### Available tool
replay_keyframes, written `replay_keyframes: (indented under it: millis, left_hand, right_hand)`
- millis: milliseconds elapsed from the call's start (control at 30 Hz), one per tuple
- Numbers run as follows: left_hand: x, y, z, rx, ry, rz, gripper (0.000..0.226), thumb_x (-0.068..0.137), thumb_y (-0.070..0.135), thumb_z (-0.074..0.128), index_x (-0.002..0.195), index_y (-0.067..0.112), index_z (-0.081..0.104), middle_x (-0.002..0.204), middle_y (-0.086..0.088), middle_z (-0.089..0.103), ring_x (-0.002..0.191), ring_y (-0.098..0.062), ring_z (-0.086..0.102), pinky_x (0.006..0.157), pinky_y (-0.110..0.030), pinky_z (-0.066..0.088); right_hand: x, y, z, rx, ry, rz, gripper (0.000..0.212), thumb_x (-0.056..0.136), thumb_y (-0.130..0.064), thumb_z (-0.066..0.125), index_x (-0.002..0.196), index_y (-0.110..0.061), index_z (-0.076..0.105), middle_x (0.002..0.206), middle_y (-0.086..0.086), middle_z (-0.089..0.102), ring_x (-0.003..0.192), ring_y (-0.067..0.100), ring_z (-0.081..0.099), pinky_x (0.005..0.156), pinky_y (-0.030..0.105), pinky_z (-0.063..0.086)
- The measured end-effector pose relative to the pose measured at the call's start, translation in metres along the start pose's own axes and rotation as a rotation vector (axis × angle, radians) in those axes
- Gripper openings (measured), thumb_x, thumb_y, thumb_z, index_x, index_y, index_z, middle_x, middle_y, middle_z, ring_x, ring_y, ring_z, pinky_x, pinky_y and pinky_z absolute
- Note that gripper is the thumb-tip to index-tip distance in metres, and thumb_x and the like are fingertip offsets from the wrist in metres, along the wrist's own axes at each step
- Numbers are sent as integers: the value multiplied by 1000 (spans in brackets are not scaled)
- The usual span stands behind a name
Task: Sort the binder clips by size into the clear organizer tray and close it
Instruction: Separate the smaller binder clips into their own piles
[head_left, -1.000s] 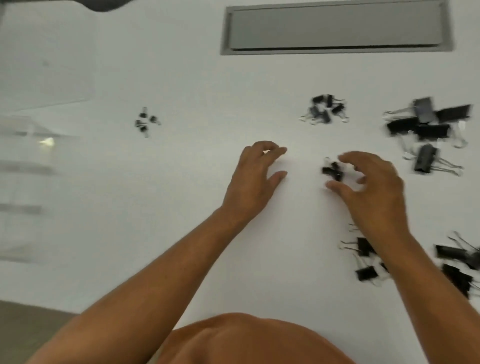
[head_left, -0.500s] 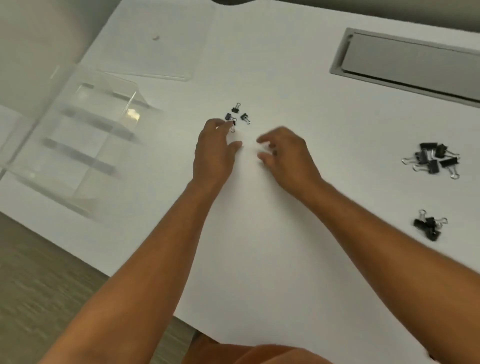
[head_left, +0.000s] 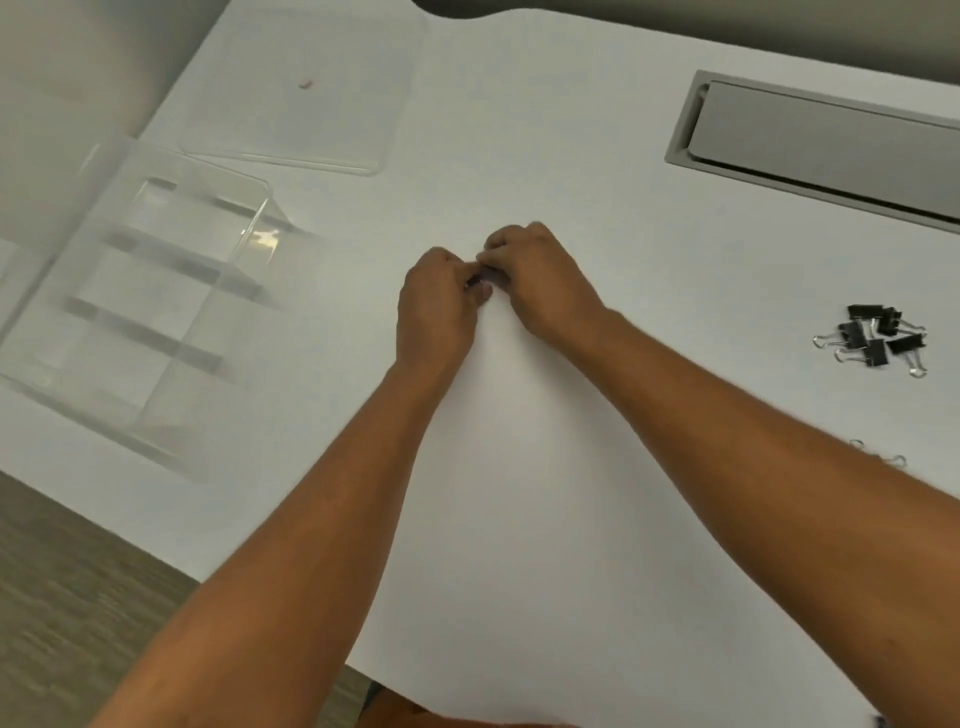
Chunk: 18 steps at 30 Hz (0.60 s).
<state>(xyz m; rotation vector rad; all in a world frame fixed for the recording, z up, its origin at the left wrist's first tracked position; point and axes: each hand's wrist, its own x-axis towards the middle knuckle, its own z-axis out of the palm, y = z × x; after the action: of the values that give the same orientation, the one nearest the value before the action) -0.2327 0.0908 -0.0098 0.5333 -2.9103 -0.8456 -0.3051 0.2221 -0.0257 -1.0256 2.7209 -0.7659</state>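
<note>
My left hand (head_left: 439, 306) and my right hand (head_left: 535, 280) meet at the middle of the white table, fingers curled over the spot where the tiny black binder clips (head_left: 475, 282) lay. Only a dark sliver of a clip shows between the fingertips; the rest of them are hidden under the hands. The clear organizer tray (head_left: 130, 312) stands open at the left, with dividers across it. Its flat clear lid (head_left: 306, 88) lies behind it. A heap of medium black clips (head_left: 878, 338) sits at the far right.
A grey recessed cable hatch (head_left: 831, 140) is set into the table at the back right. Wire handles of more clips (head_left: 878, 457) peek out above my right forearm. The table's front edge runs diagonally at lower left, with wood-look floor (head_left: 67, 597) beyond.
Both hands have moved forward and closed together over the tiny clips, which lay in the open just ahead of my left fingers half a second ago. The view has held leftward on the tray.
</note>
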Motion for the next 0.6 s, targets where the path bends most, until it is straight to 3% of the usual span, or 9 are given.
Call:
replay_keyframes:
  millis: [100,167,300,433,533,600]
  left_hand:
    - [-30,23,15,-57,-66,41,10,96,21,71,92,12,73,97,-2,63,87,-19,64,79,-37,53]
    - [-56,41,30,-54,-125,117,12,97,25,69,97,14,76,95,2,62,86,-15,61,77,-31,50]
    - [-104,77,55,-108,-243,227,15,97,28,69,104,19,78,95,5,65,88,-12,62,78,-29,50]
    - [-136,105,62,-170,-339,310,9,94,23,74,100,17,78,93,3,71,88,-14,65,81,-36,54]
    - [-146,118,62,-132,-388,315,11,93,23,75,96,13,79,93,-1,71,88,-19,66,82,-41,55]
    - [-147,121,60,-107,-421,276,16,92,24,78,105,15,80,103,-1,71,95,-20,67,86,-38,54]
  right_hand:
    - [-48,8,5,74,57,196,20,102,-28,49,103,-24,69,110,-2,65,92,-2,48,71,14,33]
    - [-93,14,-4,120,119,313,18,100,-27,50,100,-29,68,108,-8,63,93,-9,46,72,7,34]
    - [-177,15,-28,164,230,444,18,99,-10,60,101,-14,77,105,-7,67,97,6,48,77,4,34]
    - [-230,21,-41,185,240,557,15,98,-10,65,100,-15,79,101,-8,67,99,12,56,81,7,38]
    - [-253,18,-48,252,275,608,12,96,-10,68,98,-14,79,101,-5,69,98,14,61,84,20,46]
    - [-265,14,-54,369,335,667,13,93,-5,71,100,-13,79,101,-3,73,95,11,66,83,16,48]
